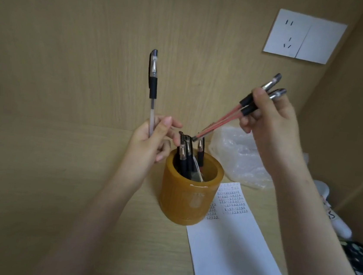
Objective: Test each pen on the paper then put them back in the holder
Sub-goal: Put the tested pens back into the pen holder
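On the tabletop (pixel 34 188) lies the paper (pixel 237 256), rows of test marks at its top edge, touching the amber holder (pixel 188 197) that carries several capped pens. The right hand (pixel 269 129) pinches two red pens (pixel 225 117), ends angled toward the holder's mouth. The left hand (pixel 150 140) grips one clear pen (pixel 152 93) upright. Best to steer the red pair into the open gap, ends first, without knocking the standing pens.

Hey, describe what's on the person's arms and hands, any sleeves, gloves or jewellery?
Both forearms are bare as far as the picture shows: no sleeves in view. The left hand and right hand wear no gloves, and no rings, watch or bracelets show. Fingernails look short and unpainted.
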{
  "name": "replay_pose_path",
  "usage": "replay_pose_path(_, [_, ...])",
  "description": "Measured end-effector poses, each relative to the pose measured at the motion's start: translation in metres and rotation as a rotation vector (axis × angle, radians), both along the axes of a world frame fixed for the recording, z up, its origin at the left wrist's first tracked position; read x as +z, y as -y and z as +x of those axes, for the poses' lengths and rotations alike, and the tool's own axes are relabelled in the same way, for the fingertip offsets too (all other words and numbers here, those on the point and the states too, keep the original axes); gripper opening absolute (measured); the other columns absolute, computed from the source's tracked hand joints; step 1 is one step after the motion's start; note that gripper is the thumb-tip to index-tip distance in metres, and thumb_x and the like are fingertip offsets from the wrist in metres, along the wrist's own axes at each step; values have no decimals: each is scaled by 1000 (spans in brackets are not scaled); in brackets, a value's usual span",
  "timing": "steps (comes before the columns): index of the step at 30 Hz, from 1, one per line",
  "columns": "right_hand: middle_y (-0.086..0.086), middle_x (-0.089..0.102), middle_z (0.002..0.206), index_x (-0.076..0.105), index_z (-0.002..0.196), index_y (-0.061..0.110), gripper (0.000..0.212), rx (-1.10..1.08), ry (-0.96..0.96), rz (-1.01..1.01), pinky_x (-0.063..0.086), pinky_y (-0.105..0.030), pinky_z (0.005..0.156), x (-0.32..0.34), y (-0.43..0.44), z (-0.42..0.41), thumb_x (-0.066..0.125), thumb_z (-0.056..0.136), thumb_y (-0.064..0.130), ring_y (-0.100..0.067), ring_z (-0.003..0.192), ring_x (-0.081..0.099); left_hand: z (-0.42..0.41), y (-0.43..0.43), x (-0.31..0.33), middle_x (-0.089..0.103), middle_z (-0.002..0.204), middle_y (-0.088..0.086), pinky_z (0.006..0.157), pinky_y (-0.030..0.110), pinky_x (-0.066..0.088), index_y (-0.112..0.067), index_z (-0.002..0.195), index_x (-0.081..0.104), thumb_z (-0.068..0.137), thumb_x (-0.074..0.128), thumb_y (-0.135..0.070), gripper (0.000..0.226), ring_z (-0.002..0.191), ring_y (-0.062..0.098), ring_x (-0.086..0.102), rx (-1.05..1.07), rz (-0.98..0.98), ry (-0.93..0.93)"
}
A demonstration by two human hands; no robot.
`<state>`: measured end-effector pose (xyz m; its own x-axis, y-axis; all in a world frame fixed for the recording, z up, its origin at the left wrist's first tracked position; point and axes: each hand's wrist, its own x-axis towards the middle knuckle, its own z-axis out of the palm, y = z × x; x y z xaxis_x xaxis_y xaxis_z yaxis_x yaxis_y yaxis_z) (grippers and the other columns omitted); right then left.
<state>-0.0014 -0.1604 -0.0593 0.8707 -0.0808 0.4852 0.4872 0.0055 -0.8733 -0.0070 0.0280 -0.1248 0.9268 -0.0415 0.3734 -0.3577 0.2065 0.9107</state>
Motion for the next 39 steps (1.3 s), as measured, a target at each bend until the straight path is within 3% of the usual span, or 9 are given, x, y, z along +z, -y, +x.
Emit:
replay_pose_path(7, [2, 53, 73, 48, 116, 14, 19, -109, -94, -428, 41, -15, 53, -25, 2, 2, 43, 101, 24, 2, 51, 48, -3, 4, 3, 34, 50, -10, 37, 13, 23, -17, 78, 46, 80, 45, -52, 35, 42, 4, 28, 41, -30, -98])
replay_pose_path(11, [-3, 58, 83, 43, 121, 23, 22, -78, -138, -570, 47, -19, 62, -40, -3, -1, 45, 99, 27, -6, 67, 54, -2, 9, 3, 36, 50, -9, 37, 15, 22, -14, 77, 44, 100, 27, -27, 31, 42, 4, 30, -51, -134, -102])
replay_pose_path(13, [-1, 61, 89, 47, 117, 26, 21, -71, -145, -641, 49, -29, 70, -45, -3, -1, 50, 97, 29, -8, 71, 57, -3, 10, 0, 43, 58, -9, 46, 17, 30, -16, 82, 46, 101, 27, -23, 28, 51, 5, 38, -42, -96, -40])
replay_pose_path(16, [14, 62, 94, 59, 108, 29, 24, -134, -130, -748, 46, -24, 68, -52, -2, 1, 57, 89, 43, -5, 75, 57, -5, 9, -2, 53, 73, -7, 70, 18, 41, -18, 91, 53, 97, 35, -27, 21, 72, 6, 51, -23, -42, 44])
replay_pose_path(20, [13, 64, 101, 64, 105, 31, 24, -214, -53, -502, 42, -14, 70, -41, -7, 0, 56, 89, 47, 1, 81, 55, -9, 7, 2, 60, 73, -9, 76, 16, 45, -12, 97, 60, 87, 46, -28, 23, 78, 5, 56, -63, 22, 78])
replay_pose_path(28, [-11, 67, 90, 57, 124, 16, 35, 101, 111, -237, 48, -17, 61, -2, -51, -5, 64, 90, 18, -13, 79, 63, -14, 13, 6, 69, 75, -6, 73, 10, 46, -5, 101, 65, 87, 52, -17, 23, 80, 3, 65, -58, 62, 116])
replay_pose_path(33, [-1, 59, 72, 54, 125, 11, 30, 107, 134, -190, 49, -22, 64, -9, -54, 0, 55, 95, 10, -8, 71, 60, -9, 9, 1, 69, 107, -1, 83, 17, 49, -20, 107, 67, 85, 62, -25, 23, 103, 17, 62, 14, 71, 96])
replay_pose_path(36, [1, 60, 73, 52, 128, 17, 34, 46, 117, -312, 53, -31, 78, -19, -48, 0, 56, 95, 15, -9, 76, 62, -3, 6, 0, 66, 113, -6, 80, 4, 40, -17, 113, 63, 92, 53, -18, 24, 105, -3, 57, 87, 51, 74])
replay_pose_path(39, [-2, 63, 87, 48, 133, 23, 46, 20, 62, -428, 53, -31, 77, -30, -45, 0, 64, 90, 19, -11, 76, 62, 3, 7, -5, 63, 113, -10, 78, 2, 39, -13, 118, 60, 95, 45, -13, 27, 98, -12, 55, 134, 99, 16])
